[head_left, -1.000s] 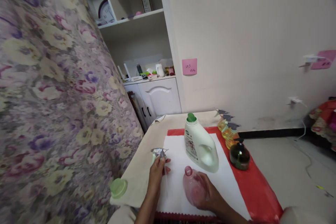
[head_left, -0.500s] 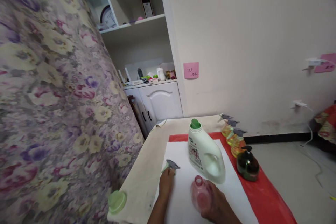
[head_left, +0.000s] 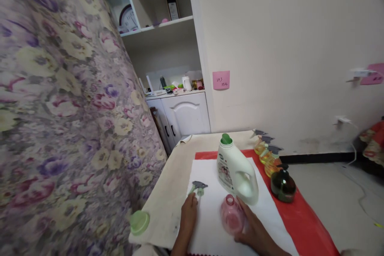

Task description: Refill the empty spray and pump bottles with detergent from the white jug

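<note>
My right hand [head_left: 252,228] is wrapped round the right side of a clear pink spray bottle [head_left: 232,218], whose neck has no top on it. On the white sheet [head_left: 210,224] to the left lies a grey and green trigger spray head [head_left: 199,186], its cap and thin tube showing. Close beside it rests my left hand [head_left: 189,210], its fingers loose and the spray head out of its grasp. Behind the pink bottle stands a large pale detergent jug [head_left: 237,174] with a handle and an uncapped mouth with a green insert.
A light green cap [head_left: 139,223] sits at the table's left edge. Along the red cloth [head_left: 303,224] on the right stand a dark green pump bottle [head_left: 283,185] and several yellow spray bottles [head_left: 272,164]. A floral curtain [head_left: 75,128] hangs at left.
My left hand has let go of the spray head, whose cap and tube now show. My right hand still holds the pink bottle. The view has shifted slightly.
</note>
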The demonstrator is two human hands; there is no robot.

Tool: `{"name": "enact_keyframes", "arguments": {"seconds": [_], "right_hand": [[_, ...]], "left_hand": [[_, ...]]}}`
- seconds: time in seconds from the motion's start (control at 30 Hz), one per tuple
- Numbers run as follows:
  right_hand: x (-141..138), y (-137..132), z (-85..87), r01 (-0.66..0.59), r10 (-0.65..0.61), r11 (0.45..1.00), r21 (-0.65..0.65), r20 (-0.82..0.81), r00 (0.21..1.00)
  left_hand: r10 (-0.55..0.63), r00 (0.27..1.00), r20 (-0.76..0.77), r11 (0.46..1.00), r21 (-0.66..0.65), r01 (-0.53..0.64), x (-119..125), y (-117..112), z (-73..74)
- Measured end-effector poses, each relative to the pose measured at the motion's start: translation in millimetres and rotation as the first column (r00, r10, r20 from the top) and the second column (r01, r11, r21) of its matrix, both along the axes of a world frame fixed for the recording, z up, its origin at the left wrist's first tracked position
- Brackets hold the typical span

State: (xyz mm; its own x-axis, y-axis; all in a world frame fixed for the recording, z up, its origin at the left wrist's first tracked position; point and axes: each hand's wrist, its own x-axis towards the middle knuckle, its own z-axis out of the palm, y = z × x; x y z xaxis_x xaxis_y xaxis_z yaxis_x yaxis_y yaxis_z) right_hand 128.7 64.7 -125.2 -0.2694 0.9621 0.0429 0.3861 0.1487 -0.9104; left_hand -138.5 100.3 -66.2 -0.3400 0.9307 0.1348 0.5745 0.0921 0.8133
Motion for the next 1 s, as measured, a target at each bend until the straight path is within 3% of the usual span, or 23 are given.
{"name": "enact_keyframes", "arguments": {"seconds": [0.1, 0.2, 0.37, 0.5, 0.63, 0.7, 0.83, 1.0], "right_hand": [[3.4, -2.1, 7.5, -0.010, 0.011, 1.000, 0.011, -0.053, 0.999], [7.7, -3.3, 18.0, -0.015, 0.016, 1.000, 0.004, -0.083, 0.996], [22.9, -8.9, 41.4, 0.052, -0.045, 0.998, 0.047, -0.147, 0.988], [45.7, -8.3, 71.1, 0.265, -0.229, 0.951, 0.161, -0.214, 0.950], [61.8, 15.7, 91.6, 0.444, -0.376, 0.875, 0.192, -0.308, 0.874], [62.0, 32.9, 93.7, 0.463, -0.394, 0.868, 0.180, -0.319, 0.862], [49.7, 62.3, 93.2, 0.405, -0.342, 0.903, 0.143, -0.330, 0.880], [34.8, 86.0, 99.4, 0.376, -0.315, 0.919, 0.115, -0.358, 0.879]], "left_hand": [[-0.003, 1.000, 0.007, 0.999, 0.054, 0.002, 5.6, -19.7, 10.1], [-0.053, 0.998, 0.030, 0.990, 0.134, 0.048, 26.2, -43.3, 17.6], [-0.303, 0.946, 0.111, 0.934, 0.234, 0.271, 71.5, -66.2, 5.8], [-0.385, 0.916, 0.115, 0.915, 0.173, 0.363, 86.3, -55.4, -14.1], [-0.469, 0.864, 0.185, 0.882, 0.149, 0.447, 83.5, -38.1, -32.1], [-0.507, 0.839, 0.197, 0.862, 0.110, 0.495, 80.8, -32.5, -39.3], [-0.544, 0.824, 0.156, 0.838, 0.047, 0.544, 79.0, -26.7, -46.4], [-0.488, 0.870, 0.068, 0.872, -0.019, 0.490, 81.1, -25.3, -46.8]]}}
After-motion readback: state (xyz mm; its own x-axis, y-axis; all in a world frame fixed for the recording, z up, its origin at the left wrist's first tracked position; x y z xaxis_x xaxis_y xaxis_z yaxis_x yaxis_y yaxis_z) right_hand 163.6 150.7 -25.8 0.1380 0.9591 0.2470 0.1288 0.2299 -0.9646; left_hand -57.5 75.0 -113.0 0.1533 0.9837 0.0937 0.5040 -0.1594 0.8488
